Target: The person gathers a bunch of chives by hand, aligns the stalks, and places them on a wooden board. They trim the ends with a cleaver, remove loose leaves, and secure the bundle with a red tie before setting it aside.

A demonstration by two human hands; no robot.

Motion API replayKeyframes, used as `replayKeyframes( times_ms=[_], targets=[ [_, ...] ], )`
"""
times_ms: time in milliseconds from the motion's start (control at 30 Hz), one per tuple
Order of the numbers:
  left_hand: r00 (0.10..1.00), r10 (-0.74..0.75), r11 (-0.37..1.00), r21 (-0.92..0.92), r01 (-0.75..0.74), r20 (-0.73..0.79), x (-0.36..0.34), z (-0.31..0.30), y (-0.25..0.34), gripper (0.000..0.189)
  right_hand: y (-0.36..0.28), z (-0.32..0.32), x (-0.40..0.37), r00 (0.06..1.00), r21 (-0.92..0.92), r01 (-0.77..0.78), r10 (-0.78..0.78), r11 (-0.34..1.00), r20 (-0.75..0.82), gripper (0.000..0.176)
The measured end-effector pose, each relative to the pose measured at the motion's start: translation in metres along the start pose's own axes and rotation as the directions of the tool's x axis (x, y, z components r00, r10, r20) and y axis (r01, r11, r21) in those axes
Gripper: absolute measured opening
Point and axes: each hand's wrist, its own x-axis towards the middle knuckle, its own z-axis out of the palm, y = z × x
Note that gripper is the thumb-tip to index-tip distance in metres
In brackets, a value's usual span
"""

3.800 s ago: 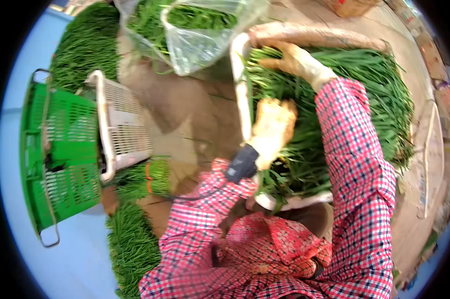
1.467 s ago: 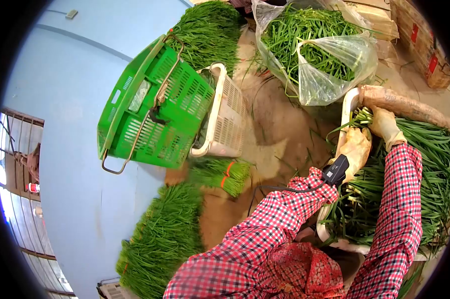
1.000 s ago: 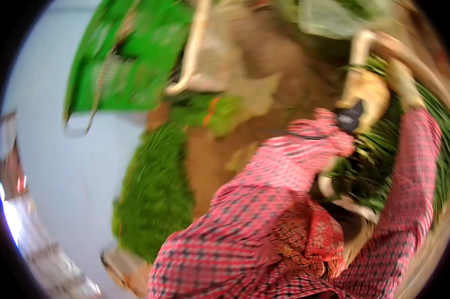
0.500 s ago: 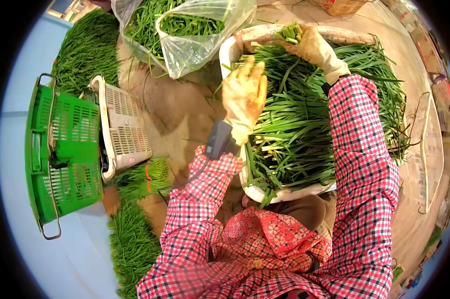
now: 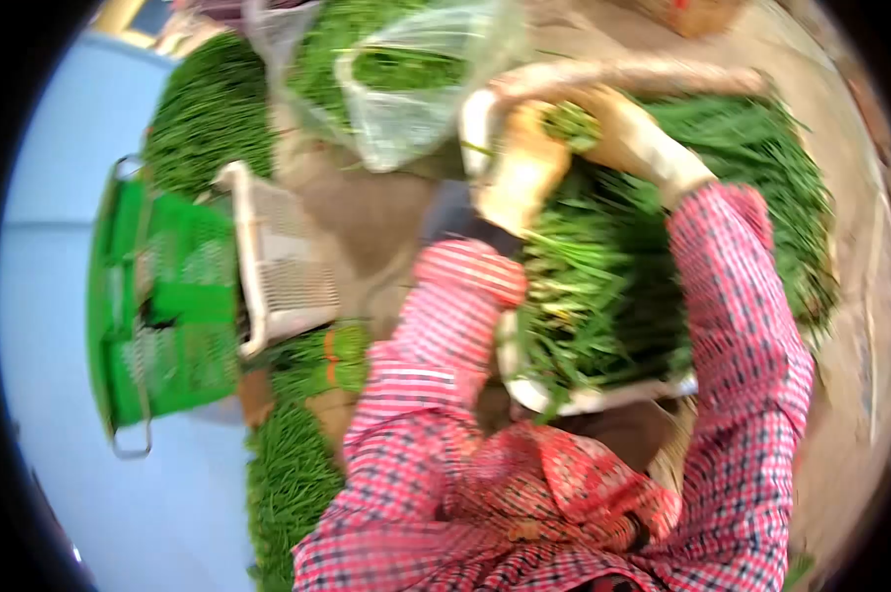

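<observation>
My right hand (image 5: pixel 618 133), in a pale glove, is closed around a bunch of green stalks (image 5: pixel 571 127), whose cut ends face up. Against the other side of the bunch is my left hand (image 5: pixel 529 158), also gloved, with its fingers curled and blurred by motion. Both hands are over the upper part of a white basket (image 5: pixel 529 393) filled with long green leafy stalks (image 5: pixel 584 286). A dark device is strapped round my left wrist.
At the left stand a green crate (image 5: pixel 189 316) and a white crate (image 5: pixel 293 286). Leafy greens (image 5: pixel 214 113) lie behind them, and a bundle with an orange band (image 5: pixel 345 355) lies nearby. A clear plastic bag (image 5: pixel 386 118) holds more greens at the top.
My left hand has moved right from the basket's left rim to the bunch, and its spread fingers have curled. My right hand and the bunch are a little lower. The whole view has shifted.
</observation>
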Motion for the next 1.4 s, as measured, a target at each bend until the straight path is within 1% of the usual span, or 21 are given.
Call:
replayKeyframes(
  times_ms=[67,133,200,267,333,400,500,533,600,633,700,767,867,967,1000,1100,1167,1233,1267,1333,1400],
  targets=[
    [0.963,0.157,0.973,0.203,-0.112,-0.218,-0.008,0.011,-0.011,0.043,-0.002,0.002,0.0,0.999,0.013,0.023,-0.022,1.0,-0.05,0.068],
    [0.995,0.098,0.993,0.073,-0.096,-0.035,-0.006,0.001,0.007,0.045,-0.017,-0.004,0.003,0.997,0.072,0.036,-0.03,0.997,-0.077,0.072],
    [0.993,0.04,0.878,0.472,-0.086,0.107,-0.004,0.003,0.02,0.038,-0.014,-0.004,-0.001,1.0,0.296,-0.017,0.017,0.955,0.001,0.075],
    [0.961,0.263,0.766,0.588,-0.262,0.085,0.004,0.018,-0.004,0.042,-0.009,-0.005,-0.005,0.997,0.382,-0.07,0.05,0.921,0.063,0.076],
    [0.875,0.483,0.672,0.624,-0.399,0.04,0.002,0.011,0.0,0.043,-0.013,-0.003,-0.01,0.971,0.659,-0.222,0.228,0.719,0.078,0.066],
    [0.923,0.358,0.876,0.392,-0.28,-0.141,-0.009,-0.024,0.059,0.037,0.0,0.005,-0.011,0.95,0.88,-0.207,0.302,0.428,0.077,0.058],
    [0.932,0.147,0.988,0.008,-0.153,-0.332,-0.01,-0.027,0.056,0.027,0.009,0.004,-0.019,0.968,0.666,-0.14,0.244,0.732,-0.065,0.053],
    [0.948,0.092,0.994,-0.025,-0.104,-0.305,-0.006,-0.012,0.036,0.026,0.01,0.005,-0.022,0.957,0.743,-0.159,0.285,0.651,-0.045,0.049],
    [0.843,0.323,0.939,0.26,-0.227,-0.431,-0.001,0.037,-0.006,0.023,0.006,0.005,-0.021,0.966,0.668,-0.111,0.237,0.736,-0.101,0.048],
    [0.879,0.38,0.866,0.444,-0.228,-0.288,-0.005,0.052,-0.031,0.024,0.002,0.001,-0.024,0.967,0.617,-0.104,0.223,0.78,-0.119,0.047],
    [0.988,0.115,0.679,0.717,-0.154,0.103,-0.02,0.073,-0.06,0.029,-0.014,-0.011,-0.023,0.968,0.62,-0.065,0.202,0.782,-0.152,0.038],
    [0.996,-0.061,0.711,0.704,0.003,0.058,-0.017,0.094,-0.087,0.034,-0.008,-0.033,-0.022,0.979,0.178,-0.051,0.084,0.983,-0.186,0.036],
    [0.973,0.148,0.571,0.788,-0.232,0.179,-0.03,0.078,-0.073,0.049,-0.02,-0.077,-0.025,0.893,0.592,0.126,0.169,0.796,-0.417,0.035],
    [0.98,0.111,0.609,0.768,-0.199,0.167,-0.03,0.073,-0.052,0.052,-0.043,-0.131,-0.027,0.862,0.644,0.254,0.133,0.722,-0.49,0.032],
    [0.979,0.13,0.615,0.762,-0.204,0.158,-0.03,0.075,-0.054,0.051,-0.08,-0.162,-0.03,0.874,0.703,0.019,0.33,0.711,-0.357,0.04],
    [0.973,0.125,0.657,0.718,-0.228,0.195,-0.024,0.069,-0.053,0.051,-0.042,-0.192,-0.071,0.881,0.791,0.246,0.211,0.56,-0.423,0.038],
    [0.99,0.072,0.701,0.7,-0.137,0.123,-0.026,0.063,-0.03,0.05,-0.093,-0.218,-0.067,0.813,0.681,0.398,0.109,0.615,-0.572,0.032],
    [0.839,0.519,0.721,0.611,-0.326,-0.165,-0.01,0.069,-0.074,0.039,-0.133,-0.248,-0.065,0.752,0.542,0.471,0.005,0.695,-0.66,0.034],
    [0.863,0.482,0.629,0.746,-0.22,-0.151,-0.016,0.054,-0.034,0.031,-0.162,-0.259,-0.074,0.76,0.59,0.404,0.102,0.699,-0.642,0.031],
    [0.729,0.636,0.647,0.691,-0.323,-0.255,-0.031,0.018,0.016,0.018,-0.162,-0.269,-0.083,0.749,0.12,0.388,-0.237,0.914,-0.619,0.03],
    [0.947,0.297,0.933,0.25,-0.26,-0.121,-0.06,-0.008,0.071,0.023,-0.185,-0.273,-0.113,0.85,0.188,0.336,-0.211,0.923,-0.483,0.034]
  ],
)
